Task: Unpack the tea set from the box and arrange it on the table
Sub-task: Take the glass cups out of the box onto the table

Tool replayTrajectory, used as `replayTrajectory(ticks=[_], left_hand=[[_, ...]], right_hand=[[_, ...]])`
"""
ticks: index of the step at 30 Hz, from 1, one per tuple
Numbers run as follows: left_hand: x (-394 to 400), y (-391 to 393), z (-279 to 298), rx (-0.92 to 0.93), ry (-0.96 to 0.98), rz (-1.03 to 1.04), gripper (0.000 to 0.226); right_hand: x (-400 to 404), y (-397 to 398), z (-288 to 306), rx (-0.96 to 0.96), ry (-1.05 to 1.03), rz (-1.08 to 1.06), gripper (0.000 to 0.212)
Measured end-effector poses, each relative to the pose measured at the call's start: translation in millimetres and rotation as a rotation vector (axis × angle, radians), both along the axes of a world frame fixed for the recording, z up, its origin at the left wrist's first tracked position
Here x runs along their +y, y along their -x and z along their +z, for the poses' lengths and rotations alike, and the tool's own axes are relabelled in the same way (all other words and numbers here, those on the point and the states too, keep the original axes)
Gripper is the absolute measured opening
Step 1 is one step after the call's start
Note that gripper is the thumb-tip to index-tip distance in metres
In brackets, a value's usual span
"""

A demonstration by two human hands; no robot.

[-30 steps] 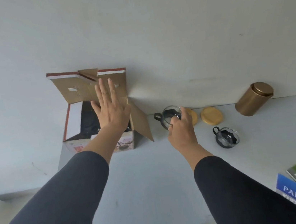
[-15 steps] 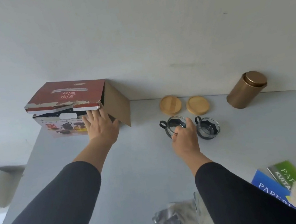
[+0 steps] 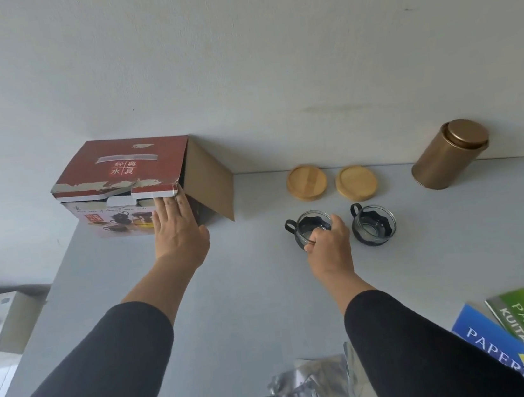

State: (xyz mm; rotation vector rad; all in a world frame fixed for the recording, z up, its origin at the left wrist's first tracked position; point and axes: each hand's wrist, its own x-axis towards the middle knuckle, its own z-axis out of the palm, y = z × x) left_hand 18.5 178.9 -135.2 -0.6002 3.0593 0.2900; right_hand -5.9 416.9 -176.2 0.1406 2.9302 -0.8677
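Observation:
The red tea set box [image 3: 117, 170] stands at the table's back left, its top flap lowered and a brown side flap hanging open to the right. My left hand [image 3: 178, 232] rests flat against its front, fingers spread. My right hand [image 3: 328, 244] grips the rim of a glass cup with a black handle [image 3: 311, 225], which stands on the table. A second such cup [image 3: 374, 225] stands just right of it. Two round wooden coasters [image 3: 306, 181] [image 3: 356, 183] lie behind the cups.
A gold tin canister [image 3: 448, 153] stands at the back right by the wall. Silver foil packets [image 3: 309, 392] lie at the near edge, and blue and green booklets [image 3: 518, 331] at the near right. A cardboard box [image 3: 10, 318] sits on the floor left of the grey table [image 3: 234, 302].
The box's upright flaps came down under my left hand. My right hand carried the cup nearer and set it left of the other cup. The camera tilted down.

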Motion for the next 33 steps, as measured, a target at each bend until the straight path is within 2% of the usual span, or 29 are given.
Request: replayTrajectory(ticks=[9,13,19,24,28,33], left_hand=[[-6,-3,3,0.010,-0.011,-0.034,0.081],[-14,-10,8,0.035,0.018,-0.041,0.072],[-54,-10,33,0.185,0.077,-0.051,0.067],[-106,-1,54,0.264,0.139,-0.080,0.067],[-138,14,65,0.277,0.165,-0.209,0.071],[-167,49,79,0.341,0.184,-0.333,0.073]], right_hand=[[-4,6,2,0.029,-0.086,-0.003,0.028],[-13,1,14,0.172,-0.182,0.051,0.040],[-70,11,55,0.351,-0.039,0.217,0.030],[-143,15,90,0.410,0.041,0.386,0.025],[-195,22,102,0.384,0.001,0.468,0.026],[-236,39,100,0.260,-0.084,0.411,0.028]])
